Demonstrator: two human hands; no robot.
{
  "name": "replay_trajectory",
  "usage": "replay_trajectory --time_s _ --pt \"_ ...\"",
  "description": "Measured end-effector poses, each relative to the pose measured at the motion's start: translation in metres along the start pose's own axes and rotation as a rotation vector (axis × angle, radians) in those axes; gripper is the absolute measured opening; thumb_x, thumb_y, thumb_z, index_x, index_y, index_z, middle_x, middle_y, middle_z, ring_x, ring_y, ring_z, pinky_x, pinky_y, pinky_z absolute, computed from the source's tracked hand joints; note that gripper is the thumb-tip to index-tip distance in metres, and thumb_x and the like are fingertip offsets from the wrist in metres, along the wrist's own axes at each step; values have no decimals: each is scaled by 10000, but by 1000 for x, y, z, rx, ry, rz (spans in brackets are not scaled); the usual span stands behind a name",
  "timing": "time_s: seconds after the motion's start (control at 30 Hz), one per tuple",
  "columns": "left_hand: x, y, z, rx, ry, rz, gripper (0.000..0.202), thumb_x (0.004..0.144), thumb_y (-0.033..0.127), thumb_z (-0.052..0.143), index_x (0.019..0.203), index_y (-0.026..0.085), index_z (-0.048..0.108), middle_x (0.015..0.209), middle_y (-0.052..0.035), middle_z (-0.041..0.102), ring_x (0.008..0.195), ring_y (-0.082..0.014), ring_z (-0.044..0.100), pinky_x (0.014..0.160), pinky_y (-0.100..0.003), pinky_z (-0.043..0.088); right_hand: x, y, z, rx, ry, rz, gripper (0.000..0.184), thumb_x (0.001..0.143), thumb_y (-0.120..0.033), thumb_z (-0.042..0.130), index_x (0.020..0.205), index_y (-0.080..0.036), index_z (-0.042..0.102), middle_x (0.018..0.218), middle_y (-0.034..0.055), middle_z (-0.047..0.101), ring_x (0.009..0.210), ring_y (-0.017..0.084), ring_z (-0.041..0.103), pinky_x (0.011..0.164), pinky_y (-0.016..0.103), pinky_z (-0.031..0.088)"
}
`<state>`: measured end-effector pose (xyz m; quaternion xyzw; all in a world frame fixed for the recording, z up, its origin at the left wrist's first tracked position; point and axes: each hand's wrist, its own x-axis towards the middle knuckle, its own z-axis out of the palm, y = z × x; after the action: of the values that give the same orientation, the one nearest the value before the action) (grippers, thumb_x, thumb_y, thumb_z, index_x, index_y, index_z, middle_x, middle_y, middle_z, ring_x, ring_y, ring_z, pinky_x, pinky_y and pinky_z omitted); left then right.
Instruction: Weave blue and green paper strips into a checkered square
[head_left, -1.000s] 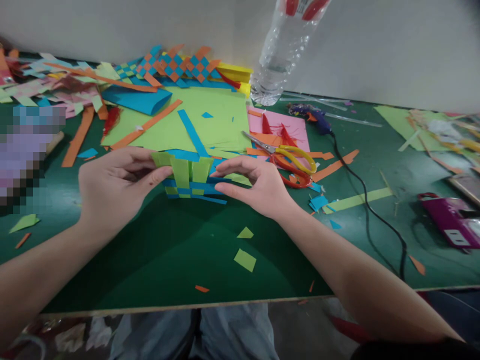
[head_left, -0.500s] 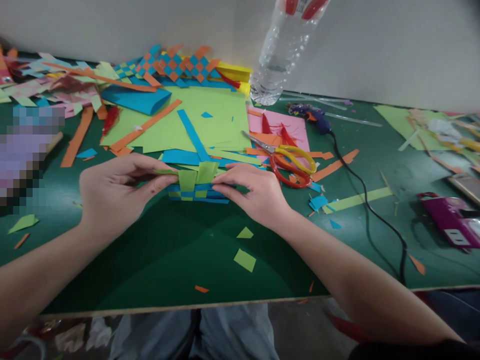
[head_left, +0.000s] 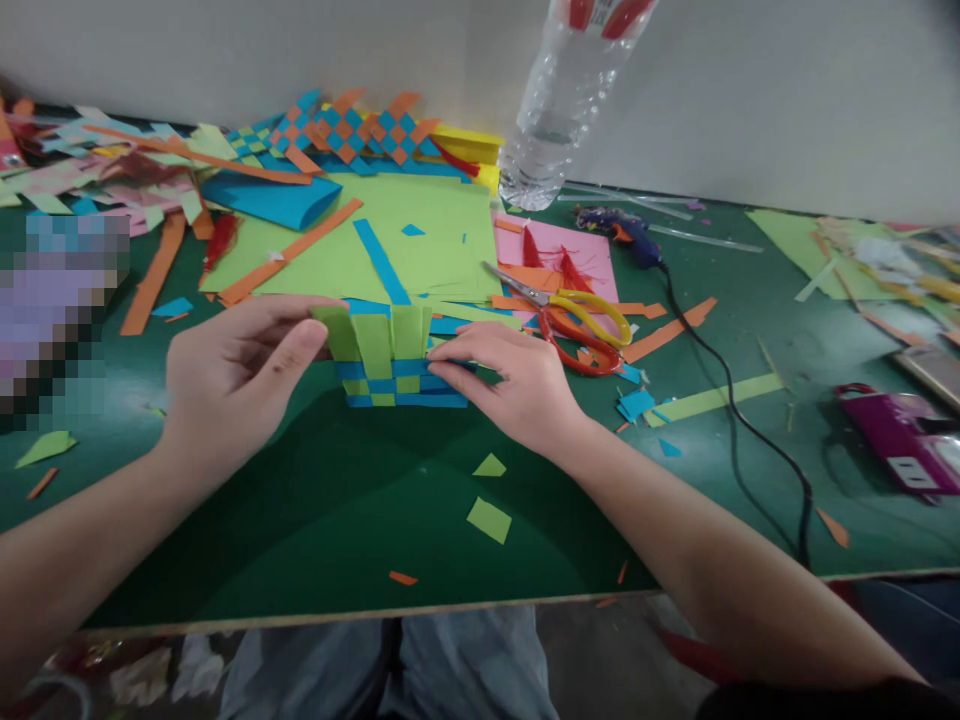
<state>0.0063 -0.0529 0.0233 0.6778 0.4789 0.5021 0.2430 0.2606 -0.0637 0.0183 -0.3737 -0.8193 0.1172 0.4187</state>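
Note:
A small woven paper piece [head_left: 382, 385] of blue and light green strips stands on the green table, its green strip ends [head_left: 373, 345] pointing up. At its left, my left hand [head_left: 232, 375] has its fingers behind the outermost green strip, with the thumb at that strip's near edge. Its fingertips are partly hidden. My right hand [head_left: 517, 385] pinches the right side of the weave at a blue strip between thumb and forefinger. Scissors [head_left: 585, 325] with red and yellow handles lie just beyond my right hand.
Green paper sheets [head_left: 435, 230] and woven blue-orange pieces [head_left: 345, 130] lie at the back. A water bottle [head_left: 562, 110] stands by the wall. The glue gun [head_left: 637, 240] trails a black cord [head_left: 720, 370] across the right side. Paper scraps [head_left: 491, 520] lie near the front edge.
The green strip ends, bent over before, now stand upright. My left thumb has lifted and the left hand has shifted slightly. My right hand keeps its pinch almost in place.

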Motion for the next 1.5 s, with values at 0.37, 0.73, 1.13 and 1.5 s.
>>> replay_trajectory --time_s 0.37,0.73,1.13,1.5 --pt "8 0 5 -49 -198 -131 284 764 404 790 977 218 765 861 -22 828 775 -224 806 703 -313 686 2 1 -7 63 79 197 105 954 -277 716 963 -262 820 987 -5 832 907 192 776 879 335 616" --pt "13 7 6 -114 -386 -188 121 741 393 829 716 276 818 745 40 802 689 -250 787 610 -355 683 3 -5 -4 268 -64 237 78 905 -285 779 948 -263 840 965 -7 838 882 182 784 873 316 630" --pt "12 -4 5 -50 -461 -209 246 746 507 800 763 268 851 823 -42 832 767 -289 789 625 -375 655 1 -4 2 361 -150 209 68 898 -266 785 946 -255 832 952 3 832 872 168 778 842 287 625" --pt "14 -1 6 -19 -399 -206 260 750 491 778 821 246 830 800 -30 824 689 -229 757 587 -309 631 1 -8 0 389 -167 249 67 903 -235 768 934 -245 827 938 -14 830 853 144 776 821 248 618"
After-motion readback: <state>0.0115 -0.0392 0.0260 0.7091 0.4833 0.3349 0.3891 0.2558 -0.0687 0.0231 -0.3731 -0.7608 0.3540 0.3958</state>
